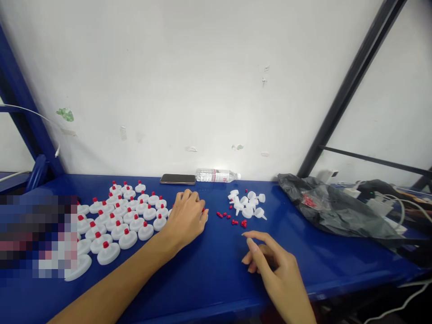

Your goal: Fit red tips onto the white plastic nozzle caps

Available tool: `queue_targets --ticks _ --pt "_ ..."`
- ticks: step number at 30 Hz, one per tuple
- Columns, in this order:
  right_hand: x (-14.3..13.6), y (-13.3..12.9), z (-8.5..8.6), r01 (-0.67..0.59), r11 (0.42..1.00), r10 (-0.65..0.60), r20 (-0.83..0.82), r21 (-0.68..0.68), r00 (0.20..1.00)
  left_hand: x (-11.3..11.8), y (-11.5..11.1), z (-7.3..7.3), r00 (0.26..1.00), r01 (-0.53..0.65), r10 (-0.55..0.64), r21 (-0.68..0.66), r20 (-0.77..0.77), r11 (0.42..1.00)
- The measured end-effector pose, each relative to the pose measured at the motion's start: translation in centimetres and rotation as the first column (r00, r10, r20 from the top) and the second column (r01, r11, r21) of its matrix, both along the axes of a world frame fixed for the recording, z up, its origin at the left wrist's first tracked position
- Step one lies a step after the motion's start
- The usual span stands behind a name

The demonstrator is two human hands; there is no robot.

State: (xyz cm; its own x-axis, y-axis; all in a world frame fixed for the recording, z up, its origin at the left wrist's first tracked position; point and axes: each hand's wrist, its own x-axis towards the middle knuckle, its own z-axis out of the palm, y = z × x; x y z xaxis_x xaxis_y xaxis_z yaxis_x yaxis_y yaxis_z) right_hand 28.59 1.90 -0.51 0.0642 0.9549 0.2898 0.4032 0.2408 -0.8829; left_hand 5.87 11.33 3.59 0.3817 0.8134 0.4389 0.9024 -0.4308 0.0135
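My left hand (pixel 187 217) is closed at the right end of the rows of white caps with red tips (pixel 118 229). A bit of red and white shows at its fingertips, mostly hidden by the hand. My right hand (pixel 270 261) hovers over the blue table nearer the front, thumb and forefinger slightly apart with nothing visible between them. Beyond it lie several small red tips (pixel 235 222) and a loose pile of white nozzle caps (pixel 247 209) without red tips.
A black phone (pixel 177 179) and a clear bottle (pixel 216 175) lie along the wall. On the right, a dark plastic bag (pixel 330 211) holds red pieces, with cables beyond it. The blue table's (pixel 202 288) front edge runs below my hands.
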Motion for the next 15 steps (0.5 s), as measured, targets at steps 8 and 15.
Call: queue_targets --ticks 8,15 --pt "0.1 -0.2 -0.2 -0.009 0.998 0.007 0.035 0.057 0.999 -0.6 0.4 0.2 0.982 -0.186 0.185 -0.022 -0.038 0.982" --pt "-0.1 -0.2 0.2 -0.009 0.998 0.006 0.055 0.063 0.998 0.3 0.6 0.2 0.993 -0.108 0.108 0.013 0.038 0.994"
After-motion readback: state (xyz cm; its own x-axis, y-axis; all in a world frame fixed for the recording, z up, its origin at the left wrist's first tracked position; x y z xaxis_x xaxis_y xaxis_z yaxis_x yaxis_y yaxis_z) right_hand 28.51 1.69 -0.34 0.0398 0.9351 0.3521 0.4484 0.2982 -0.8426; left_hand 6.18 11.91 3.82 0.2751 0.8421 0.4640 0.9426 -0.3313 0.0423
